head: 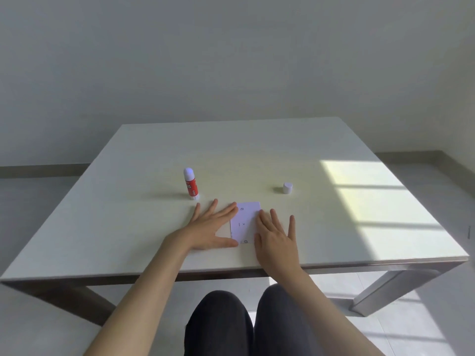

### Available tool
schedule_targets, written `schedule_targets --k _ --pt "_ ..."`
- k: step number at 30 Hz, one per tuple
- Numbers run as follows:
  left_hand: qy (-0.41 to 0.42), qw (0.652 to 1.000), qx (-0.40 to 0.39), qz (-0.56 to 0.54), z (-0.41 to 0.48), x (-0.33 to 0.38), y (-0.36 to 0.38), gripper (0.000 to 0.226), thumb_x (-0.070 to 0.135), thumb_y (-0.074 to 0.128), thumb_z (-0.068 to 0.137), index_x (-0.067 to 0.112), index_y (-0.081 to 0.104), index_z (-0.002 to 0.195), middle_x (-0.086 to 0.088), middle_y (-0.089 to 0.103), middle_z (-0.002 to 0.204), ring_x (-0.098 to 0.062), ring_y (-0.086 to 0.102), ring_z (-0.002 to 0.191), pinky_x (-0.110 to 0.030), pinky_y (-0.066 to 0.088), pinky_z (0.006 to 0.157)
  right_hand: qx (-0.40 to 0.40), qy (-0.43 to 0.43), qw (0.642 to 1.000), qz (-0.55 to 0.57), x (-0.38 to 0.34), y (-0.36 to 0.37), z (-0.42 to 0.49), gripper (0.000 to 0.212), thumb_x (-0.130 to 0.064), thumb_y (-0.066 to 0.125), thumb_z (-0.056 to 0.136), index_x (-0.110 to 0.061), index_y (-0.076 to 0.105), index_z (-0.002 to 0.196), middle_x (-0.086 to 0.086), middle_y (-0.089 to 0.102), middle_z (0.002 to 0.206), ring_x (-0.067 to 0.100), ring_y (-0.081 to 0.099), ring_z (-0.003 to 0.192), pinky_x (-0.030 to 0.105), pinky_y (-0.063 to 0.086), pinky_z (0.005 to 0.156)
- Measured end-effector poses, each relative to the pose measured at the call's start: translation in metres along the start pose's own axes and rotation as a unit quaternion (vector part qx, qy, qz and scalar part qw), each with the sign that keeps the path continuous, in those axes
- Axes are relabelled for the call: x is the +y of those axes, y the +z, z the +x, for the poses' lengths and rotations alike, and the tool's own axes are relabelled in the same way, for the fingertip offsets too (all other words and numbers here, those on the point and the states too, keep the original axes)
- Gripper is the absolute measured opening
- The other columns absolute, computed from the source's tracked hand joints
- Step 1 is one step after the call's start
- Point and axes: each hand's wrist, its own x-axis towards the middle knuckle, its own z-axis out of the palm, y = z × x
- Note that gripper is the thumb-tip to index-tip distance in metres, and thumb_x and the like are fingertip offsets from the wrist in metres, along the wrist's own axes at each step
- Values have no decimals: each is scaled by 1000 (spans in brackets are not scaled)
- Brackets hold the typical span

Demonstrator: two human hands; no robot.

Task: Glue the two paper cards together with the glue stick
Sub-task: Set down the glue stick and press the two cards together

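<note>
Left hand point(209, 228) flat, fingers spread, gripping nothing, index and thumb tips on left edge of white card point(244, 223) at lower centre of frame. Right hand point(276, 233) likewise flat and splayed, pressing on card's right edge. Only one card face visible; second card not distinguishable. Glue stick point(191, 184) upright on desk point(128, 214), uncapped, above-left of left hand. White cap point(287, 188) standing apart, above-right of right hand.

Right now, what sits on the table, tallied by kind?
Glue stick, upright, uncapped: 1
Loose white cap: 1
Paper cards, stacked under both hands: 1 stack visible; separate cards cannot be told apart
Total: 3
</note>
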Motion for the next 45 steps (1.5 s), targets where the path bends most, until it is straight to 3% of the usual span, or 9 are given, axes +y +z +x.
schedule_targets --k 4,7,16,21,26,31,36,41,45 --pt "1 1000 -10 -17 4 -2 0 90 67 44 81 35 -7 149 24 -15 156 -15 -25 143 -49 -19 114 -33 -86 995 -24 -6 -4 -10 65 -51 7 95 -19 0 151 -6 -4 162 21 -14 148 51 -26 106" --pt "4 1000 -16 -24 5 -4 1 87 62 45 84 37 -7 148 24 -16 156 -16 -26 143 -50 -20 112 -90 -132 987 -30 -10 -7 -9 65 -55 7 95 -23 -1 151 -8 1 162 17 -10 148 51 -26 107" --pt "-4 999 30 -45 6 -4 9 73 60 39 89 40 1 148 19 -13 158 -11 -24 144 -51 -21 112 -119 -136 983 -42 -10 -11 -5 65 -55 12 96 -23 0 151 -8 2 162 16 -5 149 53 -19 112" --pt "-5 998 51 -27 5 -4 5 80 66 42 83 39 6 149 20 -3 159 -11 -13 147 -49 -20 113 -124 -153 980 -35 -5 -7 7 77 -65 -1 86 -25 -1 151 -9 3 162 15 -3 149 56 -23 109" --pt "-14 998 53 10 4 -2 2 88 68 42 82 31 2 150 18 -1 159 -13 -9 148 -49 -18 113 -128 -71 986 -80 13 -20 44 67 -60 9 93 -27 -4 151 -13 -6 161 18 -13 148 58 -20 111" --pt "-14 999 43 19 5 -2 0 88 69 42 82 32 1 150 19 -3 159 -15 -10 148 -52 -16 114 -114 -197 970 -84 -6 0 16 94 -78 -23 67 -34 -9 149 -20 -13 156 17 -23 144 55 -31 105" --pt "-15 999 42 11 4 -2 -1 90 69 43 81 31 -1 150 18 -3 159 -16 -11 148 -50 -17 113 -117 -80 985 -103 15 -19 48 68 -64 6 91 -32 -7 150 -18 -7 160 21 -17 147 58 -21 110" --pt "-14 999 41 -27 3 -2 0 89 65 47 82 32 1 150 20 -5 159 -14 -13 147 -55 -14 114 -112 -186 973 -80 -5 5 23 90 -80 -23 65 -38 -19 144 -21 -16 156 21 -21 146 54 -28 106" --pt "-21 999 35 -36 3 -1 0 91 66 48 81 32 -1 150 19 -6 159 -14 -14 147 -53 -13 114 -125 -69 987 -76 19 -15 45 70 -67 2 87 -34 -8 149 -20 -11 158 22 -21 146 57 -21 110"
